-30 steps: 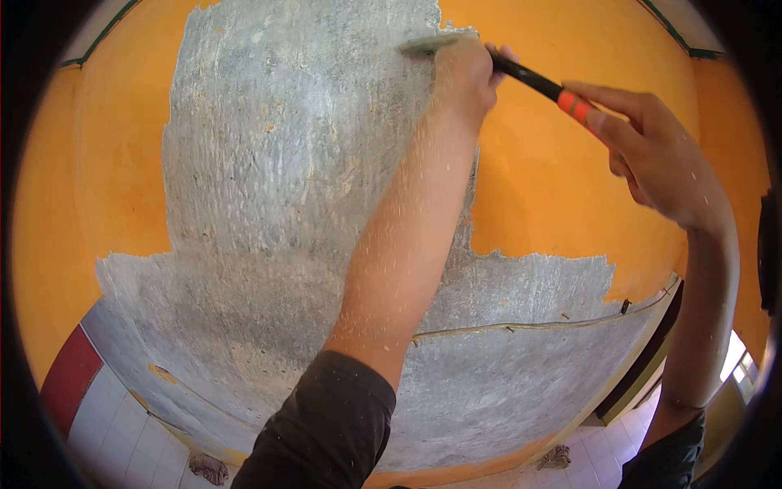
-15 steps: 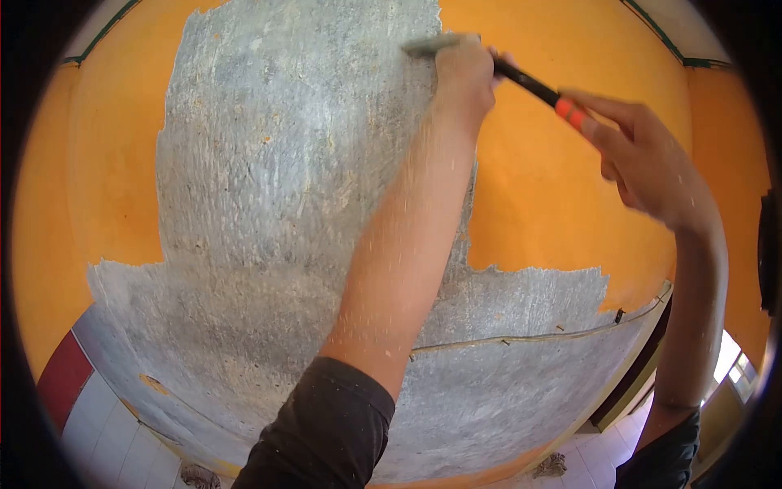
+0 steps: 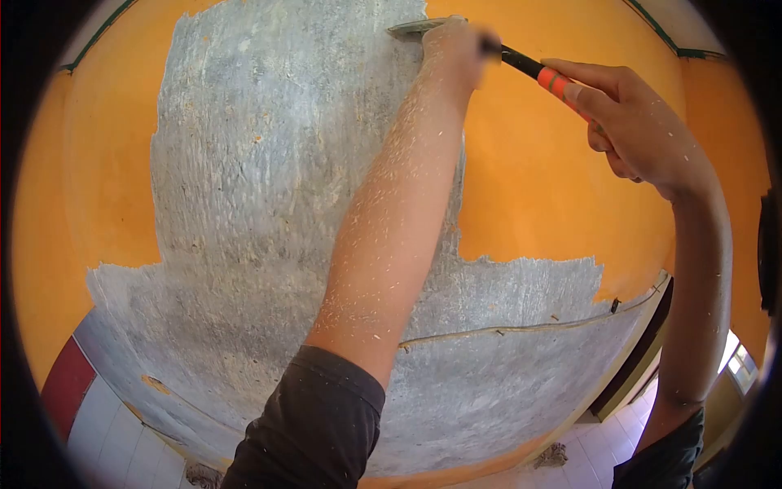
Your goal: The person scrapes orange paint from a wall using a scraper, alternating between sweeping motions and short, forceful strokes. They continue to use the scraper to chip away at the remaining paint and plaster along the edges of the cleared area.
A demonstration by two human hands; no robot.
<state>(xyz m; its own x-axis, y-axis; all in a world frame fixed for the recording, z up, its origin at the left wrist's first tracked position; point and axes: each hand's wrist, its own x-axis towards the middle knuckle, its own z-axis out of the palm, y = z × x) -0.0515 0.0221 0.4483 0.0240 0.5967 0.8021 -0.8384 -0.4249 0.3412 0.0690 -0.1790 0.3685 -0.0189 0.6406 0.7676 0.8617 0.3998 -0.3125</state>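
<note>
From the head camera we look up at a wall that is orange where paint remains and bare grey where it has been stripped, and both our arms reach up to one scraper. Our left hand is closed over the scraper just behind its blade, pressing the metal flat against the surface right at the top of the frame; the fingers are blurred, so we cannot tell how they wrap. Our right hand is curled around the far end of the black handle, thumb and forefinger closing just past the orange band, so the tool runs slantwise between the two hands. The blade sits on the vertical edge where the grey patch meets the orange paint, grey to its left and orange to its right. That ragged edge runs down behind our left forearm, then turns right as a jagged horizontal border above a thin cable lying along the wall. Unstripped paint spreads wide to the right under our right hand and in a strip along the left side. Pale flakes speckle both forearms and the dark sleeve. Low at the left we see white tiles and a red panel.
</note>
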